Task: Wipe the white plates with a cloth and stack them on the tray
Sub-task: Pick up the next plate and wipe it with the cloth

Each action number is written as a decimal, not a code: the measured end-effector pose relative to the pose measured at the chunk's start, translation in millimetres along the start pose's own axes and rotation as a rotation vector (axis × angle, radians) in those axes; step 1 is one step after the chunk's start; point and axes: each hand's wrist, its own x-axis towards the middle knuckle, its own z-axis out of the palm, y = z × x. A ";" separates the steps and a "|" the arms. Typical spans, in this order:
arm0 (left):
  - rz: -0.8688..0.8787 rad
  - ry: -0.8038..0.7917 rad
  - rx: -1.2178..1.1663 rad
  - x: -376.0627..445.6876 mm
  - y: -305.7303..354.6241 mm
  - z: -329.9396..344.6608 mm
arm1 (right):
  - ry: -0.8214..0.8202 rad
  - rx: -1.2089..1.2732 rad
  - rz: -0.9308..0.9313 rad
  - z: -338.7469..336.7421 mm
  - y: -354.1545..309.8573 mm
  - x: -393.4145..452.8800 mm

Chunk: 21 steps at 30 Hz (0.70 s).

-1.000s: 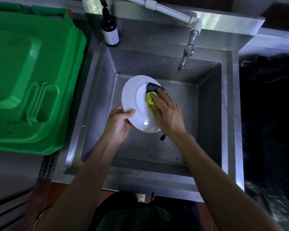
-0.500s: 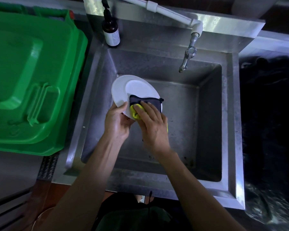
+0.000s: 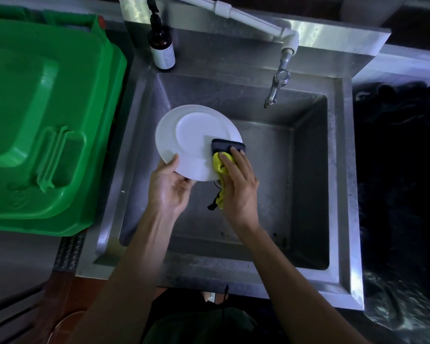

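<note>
A round white plate is held over the left part of a steel sink basin, its face turned up toward me. My left hand grips the plate's near rim, thumb on top and fingers underneath. My right hand presses a yellow and dark blue cloth against the plate's lower right edge, fingers laid over the cloth. A tail of the cloth hangs below my palm. No tray shows in this view.
A large green plastic bin lid lies left of the sink. A brown pump bottle stands at the sink's back left corner. A metal tap on a white pipe hangs over the basin. Dark black material fills the right side.
The plate has turned flatter and shifted left then right. My right hand with the cloth slid from the plate's upper right to its lower middle, then to the lower right edge.
</note>
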 end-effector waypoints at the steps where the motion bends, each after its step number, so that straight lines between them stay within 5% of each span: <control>1: -0.002 -0.014 0.002 0.6 2.2 -1.5 | 0.015 0.044 0.021 -2.8 1.0 5.6; 6: -0.031 -0.120 0.048 2.3 15.6 -9.0 | -0.029 0.183 0.155 -22.2 7.1 37.8; 13: -0.059 -0.283 0.235 -0.8 28.9 -3.7 | -0.065 0.119 0.105 -51.1 7.7 66.4; 21: -0.078 -0.267 0.567 -2.1 40.3 10.1 | -0.130 0.008 0.066 -70.3 -0.5 81.7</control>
